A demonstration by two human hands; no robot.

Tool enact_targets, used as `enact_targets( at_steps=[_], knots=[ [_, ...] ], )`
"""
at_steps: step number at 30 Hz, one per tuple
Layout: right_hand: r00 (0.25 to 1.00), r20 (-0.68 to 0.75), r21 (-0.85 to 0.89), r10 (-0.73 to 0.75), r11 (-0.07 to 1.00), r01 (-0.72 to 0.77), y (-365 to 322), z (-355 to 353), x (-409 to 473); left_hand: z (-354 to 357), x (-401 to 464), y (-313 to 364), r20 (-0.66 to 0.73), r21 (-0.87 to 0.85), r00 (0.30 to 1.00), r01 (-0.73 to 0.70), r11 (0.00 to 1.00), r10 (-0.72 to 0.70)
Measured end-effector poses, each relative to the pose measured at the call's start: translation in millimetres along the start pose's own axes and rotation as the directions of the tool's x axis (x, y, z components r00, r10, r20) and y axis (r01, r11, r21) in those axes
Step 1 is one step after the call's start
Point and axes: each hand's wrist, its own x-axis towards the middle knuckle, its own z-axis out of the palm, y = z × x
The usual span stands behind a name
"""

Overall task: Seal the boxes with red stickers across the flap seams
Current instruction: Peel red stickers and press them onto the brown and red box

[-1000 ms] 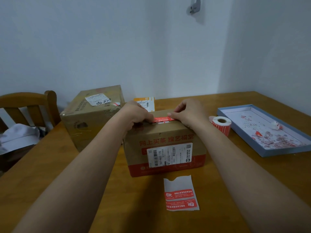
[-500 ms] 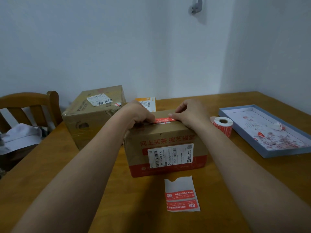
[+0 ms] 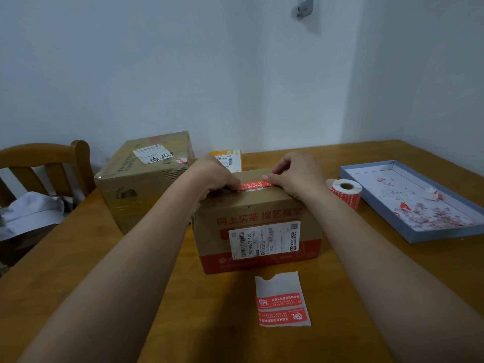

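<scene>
The small box [image 3: 258, 218] stands in the middle of the worktop [image 3: 78, 258], nearer the front edge than the back, its labelled side facing the person. A red sticker [image 3: 253, 185] lies on its top, with its long axis running left to right, from one hand to the other. The flap seam itself is hidden under the sticker and the fingers, so I cannot tell whether the strip crosses it squarely.

The left hand [image 3: 212, 176] rests on the top of the box at the sticker's left end, fingers curled down over the near top edge and pressing there. The right hand [image 3: 296, 172] sits at the right end, fingertips [image 3: 267, 178] flat on the strip, not wrapped round anything. Both hands are about equally near the sticker, one at each end, so smoothing it probably means sliding along that left-right line.

A backing strip [image 3: 282, 299] with two more red stickers lies close to the front edge, just in front of the box. The sticker roll [image 3: 345, 192] stands to the right of the box, between it and a shallow blue tray [image 3: 372, 203] by the right edge. A bigger box [image 3: 146, 179] sits towards the back left corner.
</scene>
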Motion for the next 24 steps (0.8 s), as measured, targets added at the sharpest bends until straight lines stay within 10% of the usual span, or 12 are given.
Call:
enact_targets(
  at_steps=[24],
  knots=[
    [1.000,0.015,0.236,-0.004,0.972,0.000,4,-17,-6,6,-12,-10,-0.097,-0.115,0.989,-0.121,0.986,0.110]
  ],
)
